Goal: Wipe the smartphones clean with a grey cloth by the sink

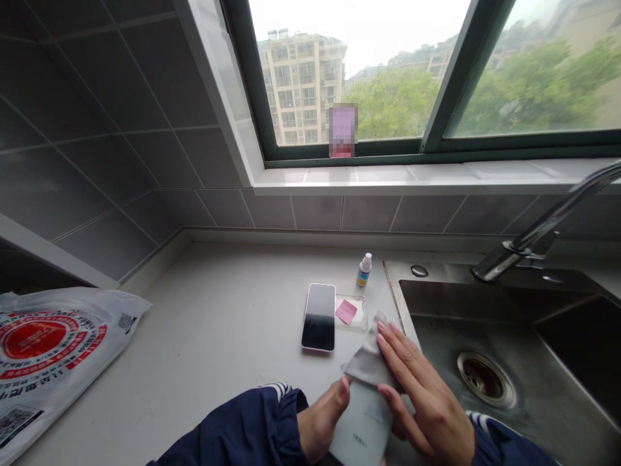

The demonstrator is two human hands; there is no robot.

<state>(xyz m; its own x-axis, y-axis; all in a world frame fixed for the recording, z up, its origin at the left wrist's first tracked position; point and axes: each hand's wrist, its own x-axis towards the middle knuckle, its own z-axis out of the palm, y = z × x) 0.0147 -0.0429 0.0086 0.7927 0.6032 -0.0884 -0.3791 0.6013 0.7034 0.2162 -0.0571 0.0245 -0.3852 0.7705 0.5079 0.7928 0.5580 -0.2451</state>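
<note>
A pale phone (361, 424) with OPPO lettering on its back is in my left hand (320, 421), thumb along its left edge; the phone's lower end runs out of view. My right hand (427, 404) presses a grey cloth (371, 360) against the phone's upper part, fingers stretched over the cloth. Just beyond lies a second phone (319, 318) with a dark screen facing up. Beside that one is a clear phone case (359, 318) with a pink paper square (346, 312) on it. A small white-capped bottle (363, 272) stands upright behind the case.
To the right is a steel sink (439, 330) with a drain (486, 378) and a chrome faucet (543, 223). A printed plastic bag (63, 349) lies at the left of the white counter (218, 310). A tiled ledge (388, 178) runs below the window at the back.
</note>
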